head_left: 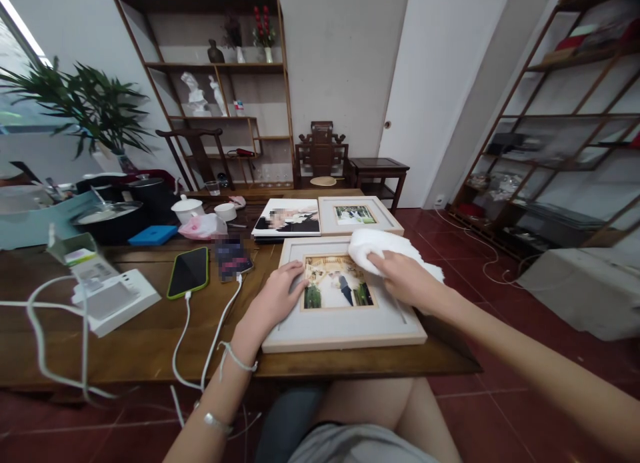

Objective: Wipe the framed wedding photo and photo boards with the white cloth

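Note:
Flat on the wooden table lies a picture frame (345, 330) with a pale wood edge, a wide white mat and a small photo in its middle. My left hand (283, 291) rests on the frame's left side, fingers stretched toward the photo. In my right hand (400, 276) is a bunched white cloth (373, 244), pressed on the frame's upper right part, with a loose end hanging past the right edge. The cloth hides that corner. Just behind stand a second framed photo (383, 223) and a photo print (270, 222) on a stack.
Left of the frame are a green-cased phone (188, 272) and another phone (231, 258), both on white cables. A white open box (120, 300), a blue box (153, 234), a pink plastic bag (203, 227), white cups and a dark pot (107, 213) crowd the left side.

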Demonstrator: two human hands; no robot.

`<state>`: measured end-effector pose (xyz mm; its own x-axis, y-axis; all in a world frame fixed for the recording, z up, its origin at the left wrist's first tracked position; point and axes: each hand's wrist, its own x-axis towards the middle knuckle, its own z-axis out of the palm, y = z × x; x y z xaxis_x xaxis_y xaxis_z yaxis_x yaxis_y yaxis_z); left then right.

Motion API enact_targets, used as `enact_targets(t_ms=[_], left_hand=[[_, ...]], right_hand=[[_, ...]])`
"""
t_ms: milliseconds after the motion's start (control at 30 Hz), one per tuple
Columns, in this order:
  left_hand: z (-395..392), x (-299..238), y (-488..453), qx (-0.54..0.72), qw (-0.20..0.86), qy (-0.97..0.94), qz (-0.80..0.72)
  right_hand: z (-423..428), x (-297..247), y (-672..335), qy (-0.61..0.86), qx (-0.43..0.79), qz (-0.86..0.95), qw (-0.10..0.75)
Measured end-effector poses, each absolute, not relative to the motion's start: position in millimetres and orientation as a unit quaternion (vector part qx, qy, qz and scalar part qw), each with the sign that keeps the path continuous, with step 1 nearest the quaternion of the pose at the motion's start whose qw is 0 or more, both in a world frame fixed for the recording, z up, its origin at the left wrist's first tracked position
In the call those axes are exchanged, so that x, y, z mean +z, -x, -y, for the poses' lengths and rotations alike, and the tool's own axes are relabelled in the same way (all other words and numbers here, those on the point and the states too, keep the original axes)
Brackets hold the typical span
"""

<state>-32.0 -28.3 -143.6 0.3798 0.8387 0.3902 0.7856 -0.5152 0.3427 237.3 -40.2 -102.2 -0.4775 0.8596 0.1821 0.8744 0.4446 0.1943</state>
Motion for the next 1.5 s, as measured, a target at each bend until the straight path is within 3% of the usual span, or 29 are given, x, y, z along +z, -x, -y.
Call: enact_targets(t_ms=[133,333,633,833,1200,1333,1500], left_hand=[[27,-146,33,0.266,0.045,-0.829,-0.489],[25,-148,33,0.267,0.046,-0.829,-0.49],[26,-147,31,0.272,0.055,-0.826,-0.491],[25,-148,31,0.272,0.058,-0.83,-0.484],[25,-148,34,0.277,0.056,-0.837,-0.469],[25,-148,33,0.279,0.053,-0.834,-0.473],[25,-148,32,0.276,0.054,-0.83,-0.481]], right_hand=[[-4,-107,-237,0.489,-0.186,0.849,0.074],[-18,-110,-219,0.461,-0.173,0.87,0.039],[86,-93,-213,0.439,-0.09,0.894,-0.028],[134,-94,-206,0.431,-0.025,0.901,0.025],[9,-113,-216,0.468,-0.125,0.868,0.109],[-16,-111,-213,0.417,-0.118,0.898,0.075],[26,-107,-209,0.384,-0.07,0.92,0.043]])
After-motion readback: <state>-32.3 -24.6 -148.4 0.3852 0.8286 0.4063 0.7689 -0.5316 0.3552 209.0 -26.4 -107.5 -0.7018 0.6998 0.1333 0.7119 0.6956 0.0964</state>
